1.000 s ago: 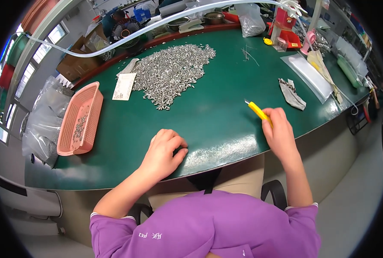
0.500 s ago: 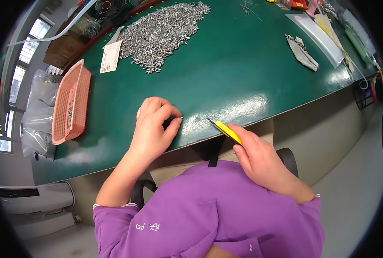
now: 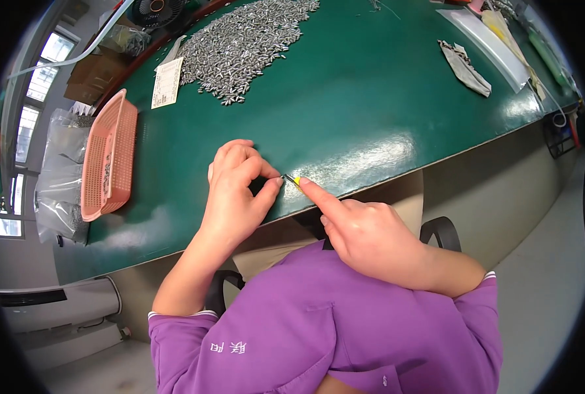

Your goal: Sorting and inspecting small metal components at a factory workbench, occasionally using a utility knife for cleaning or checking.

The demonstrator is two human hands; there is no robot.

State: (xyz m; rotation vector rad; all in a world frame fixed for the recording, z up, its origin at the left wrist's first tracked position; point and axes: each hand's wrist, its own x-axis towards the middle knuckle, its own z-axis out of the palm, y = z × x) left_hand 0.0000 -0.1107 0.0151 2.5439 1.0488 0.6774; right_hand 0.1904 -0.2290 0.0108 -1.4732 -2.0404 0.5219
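near bench edge | left hand (image 3: 234,190) pinching something tiny, can't tell what | right hand (image 3: 364,233) gripping yellow tool (image 3: 296,180), tip pointing left at that pinch, nearly touching

The dark green counter (image 3: 371,98) with a curved front edge carries several things. A large heap of small silver metal pieces (image 3: 246,43) lies at its far side, and a white paper slip (image 3: 167,83) lies just beside the heap. A pink plastic mesh basket (image 3: 108,157) stands at the left edge. A crumpled grey cloth (image 3: 464,67) lies far to the right.
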